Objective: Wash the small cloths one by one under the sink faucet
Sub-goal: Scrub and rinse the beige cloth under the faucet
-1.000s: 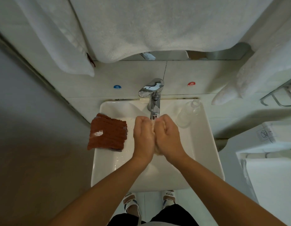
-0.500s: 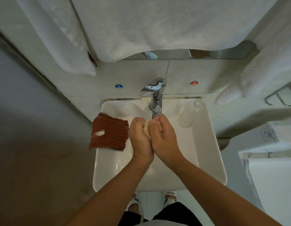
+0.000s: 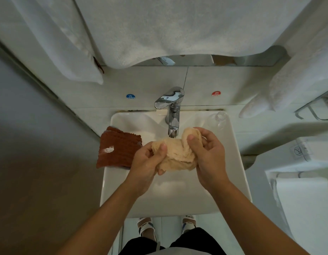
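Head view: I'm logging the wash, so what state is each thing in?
Beige crumpled small cloth: bunched, held below the spout.
Left hand: grips the cloth.
Right hand: grips the cloth.
Rust-brown ribbed cloth: flat on the sink's left rim.
Chrome faucet: flow not discernible.

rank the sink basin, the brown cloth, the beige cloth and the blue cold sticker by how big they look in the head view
1. sink basin
2. brown cloth and beige cloth: unsure, since the beige one is bunched in both hands and held nearer the camera
3. blue cold sticker
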The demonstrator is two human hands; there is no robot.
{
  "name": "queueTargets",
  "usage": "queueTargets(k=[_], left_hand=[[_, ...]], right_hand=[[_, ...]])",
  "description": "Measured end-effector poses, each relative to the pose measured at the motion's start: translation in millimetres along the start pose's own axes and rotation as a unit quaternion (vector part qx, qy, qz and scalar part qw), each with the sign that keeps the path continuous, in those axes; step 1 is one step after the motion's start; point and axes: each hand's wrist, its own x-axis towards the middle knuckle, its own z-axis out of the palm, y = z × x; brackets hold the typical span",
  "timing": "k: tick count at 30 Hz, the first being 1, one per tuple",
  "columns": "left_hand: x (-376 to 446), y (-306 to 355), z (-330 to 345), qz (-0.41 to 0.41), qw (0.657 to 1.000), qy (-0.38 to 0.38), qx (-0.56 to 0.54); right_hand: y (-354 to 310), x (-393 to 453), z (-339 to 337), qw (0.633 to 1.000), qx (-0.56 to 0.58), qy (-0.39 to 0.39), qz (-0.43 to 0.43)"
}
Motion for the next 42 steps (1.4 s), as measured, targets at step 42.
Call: queueTargets(k=[42], left_hand=[[16, 5, 54, 0.087, 0.970, 0.227, -0.001]], right_hand=[[25, -10, 39, 0.952, -0.278, -0.035, -0.121]])
